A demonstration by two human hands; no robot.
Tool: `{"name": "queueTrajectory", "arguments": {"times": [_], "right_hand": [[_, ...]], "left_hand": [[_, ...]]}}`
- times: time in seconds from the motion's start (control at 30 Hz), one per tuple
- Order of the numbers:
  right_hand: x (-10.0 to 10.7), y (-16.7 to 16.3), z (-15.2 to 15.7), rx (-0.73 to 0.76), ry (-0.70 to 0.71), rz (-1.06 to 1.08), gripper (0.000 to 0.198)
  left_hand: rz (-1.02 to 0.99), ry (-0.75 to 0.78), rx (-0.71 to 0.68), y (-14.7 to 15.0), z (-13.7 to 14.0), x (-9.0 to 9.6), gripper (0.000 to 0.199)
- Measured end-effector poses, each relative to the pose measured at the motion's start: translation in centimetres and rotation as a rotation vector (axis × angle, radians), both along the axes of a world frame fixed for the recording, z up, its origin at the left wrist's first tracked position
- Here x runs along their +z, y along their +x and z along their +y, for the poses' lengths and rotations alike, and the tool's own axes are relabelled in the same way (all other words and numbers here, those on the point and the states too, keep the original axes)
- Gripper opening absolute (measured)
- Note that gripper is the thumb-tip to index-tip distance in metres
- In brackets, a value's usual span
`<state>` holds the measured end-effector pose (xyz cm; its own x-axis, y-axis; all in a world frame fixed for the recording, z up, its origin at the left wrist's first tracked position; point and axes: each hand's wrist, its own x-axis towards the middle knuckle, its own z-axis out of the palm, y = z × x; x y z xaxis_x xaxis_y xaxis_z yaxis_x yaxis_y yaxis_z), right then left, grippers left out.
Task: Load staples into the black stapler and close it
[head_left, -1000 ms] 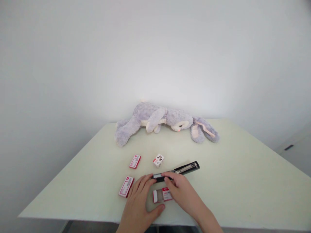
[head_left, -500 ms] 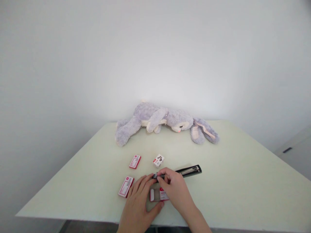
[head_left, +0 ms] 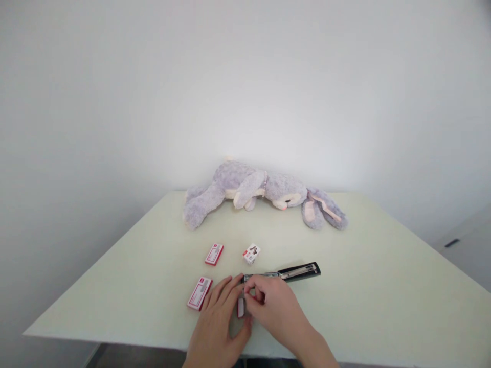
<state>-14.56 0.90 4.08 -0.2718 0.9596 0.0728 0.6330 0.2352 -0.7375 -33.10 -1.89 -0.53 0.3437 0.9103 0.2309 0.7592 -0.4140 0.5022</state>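
1. Stapler (head_left: 286,273): it's lying opened out flat near the front of the pale table (head_left: 383,286), black arm pointing right. It hasn't budged over the last second.
2. What changed: my right hand (head_left: 274,306) slid from the stapler's left end down onto the open staple box (head_left: 241,307), which is now mostly covered. Fingers are curled in a pinch there, but I can't tell if they've got staples in them.
3. My left hand (head_left: 218,322) is resting flat with fingers spread, thumb touching the box, gripping nothing.
4. So I'd guess I'm fetching staples to load, stapler ready just behind.
5. Room: both hands sit close to the table's front edge. Two closed staple boxes (head_left: 199,293) (head_left: 214,254) and a small white box (head_left: 251,253) are to the left and behind. The plush bunny (head_left: 261,191) is well clear at the back.
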Motion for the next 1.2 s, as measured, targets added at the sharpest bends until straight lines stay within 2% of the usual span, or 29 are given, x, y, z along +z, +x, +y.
{"name": "queueTrajectory", "arguments": {"times": [0.17, 0.33, 0.77, 0.9, 1.0, 1.2], "right_hand": [[-0.3, -0.2, -0.4, 0.077, -0.005, -0.118, 0.011], [-0.9, -0.1, -0.4, 0.08, -0.007, -0.116, 0.013], [-0.5, -0.1, -0.5, 0.07, -0.042, -0.195, 0.015], [-0.1, 0.7, -0.8, 0.074, -0.063, -0.178, 0.013], [0.1, 1.9, -1.1, 0.0, -0.071, -0.177, 0.012], [-0.6, 4.6, -1.8, -0.037, -0.114, -0.187, 0.031]], "left_hand": [[-0.021, -0.001, 0.009, 0.0, -0.1, 0.0, 0.063], [-0.011, -0.017, 0.02, 0.2, -0.1, 0.3, 0.046], [0.009, -0.025, 0.025, 0.4, -0.3, 0.9, 0.04], [0.023, 0.025, 0.036, 0.4, -0.2, 0.7, 0.043], [0.035, 0.045, 0.032, 0.5, -0.3, 0.5, 0.045], [-0.006, 0.066, 0.043, 0.1, -0.6, -0.3, 0.043]]}}
